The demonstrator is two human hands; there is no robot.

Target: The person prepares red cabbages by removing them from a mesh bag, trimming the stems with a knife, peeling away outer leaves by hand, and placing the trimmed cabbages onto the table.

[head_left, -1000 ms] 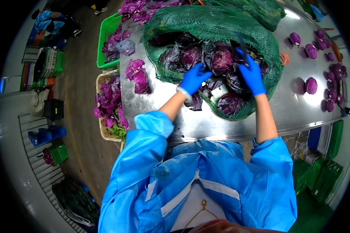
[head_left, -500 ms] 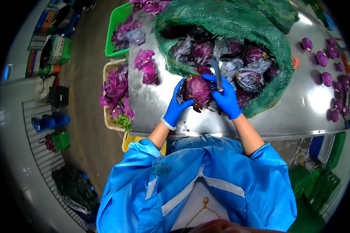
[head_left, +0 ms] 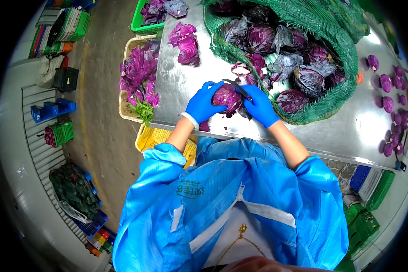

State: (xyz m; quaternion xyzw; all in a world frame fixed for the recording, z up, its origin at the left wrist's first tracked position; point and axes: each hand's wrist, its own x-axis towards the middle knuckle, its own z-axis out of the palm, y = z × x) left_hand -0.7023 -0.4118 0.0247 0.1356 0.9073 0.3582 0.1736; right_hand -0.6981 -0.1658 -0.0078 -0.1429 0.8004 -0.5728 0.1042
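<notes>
Blue gloves cover both hands. My left hand [head_left: 205,102] is wrapped round the left side of a red cabbage [head_left: 226,98] near the table's front edge. My right hand [head_left: 259,105] grips a knife [head_left: 237,87], whose dark curved blade lies across the top of that cabbage. Loose dark leaves hang by the cabbage's lower right side. Just beyond my hands, an open green mesh bag [head_left: 349,86] holds several red cabbages with dark outer leaves. Loose purple leaves [head_left: 254,68] lie at the bag's near left edge.
Purple leaves [head_left: 188,47] lie on the metal table [head_left: 167,97] at left. A beige basket [head_left: 123,97] and a green crate [head_left: 147,28] of leaves stand beside it, with a yellow crate [head_left: 156,138] below the edge. Several small trimmed cabbages [head_left: 388,104] sit at right.
A cabbage has come out of the mesh bag into my left hand, close to the table's front edge. The knife has moved onto its top. The view has shifted, so the table sits higher.
</notes>
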